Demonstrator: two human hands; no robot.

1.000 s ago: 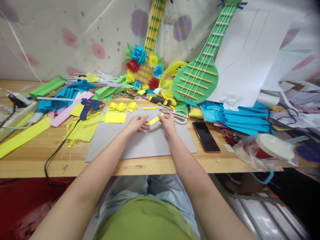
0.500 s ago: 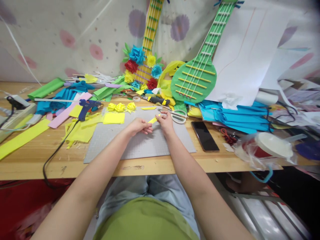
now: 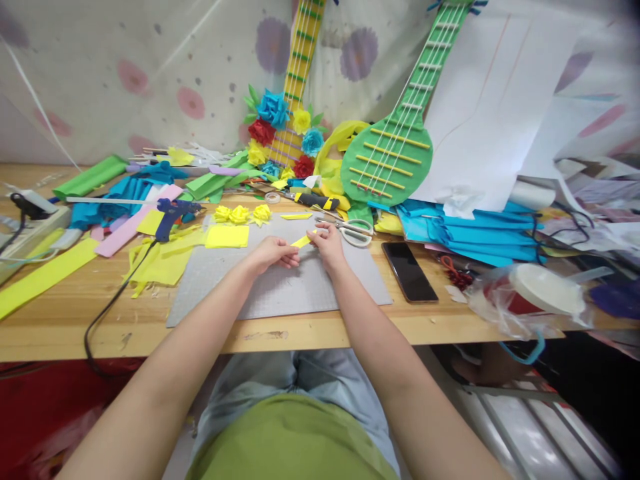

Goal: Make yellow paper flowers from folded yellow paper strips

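pinching a yellow paper strip (image 3: 303,241) by its left end, the left hand (image 3: 275,254) looks more gathered than a second ago, so the strip seems steadied over the grey mat (image 3: 300,288); the right hand (image 3: 329,247) pinches the other end beside the scissors (image 3: 358,224). no writing is legible, though blur may hide some.

A pale, glossy sheet (image 3: 200,40) printed with pink and purple flowers (image 3: 359,55) hung along the far side, catching soft light. Before it stretched a light wooden table (image 3: 150,327). Below, a red surface (image 3: 55,413) showed at left, silvery ribbed metal (image 3: 540,427) at right.
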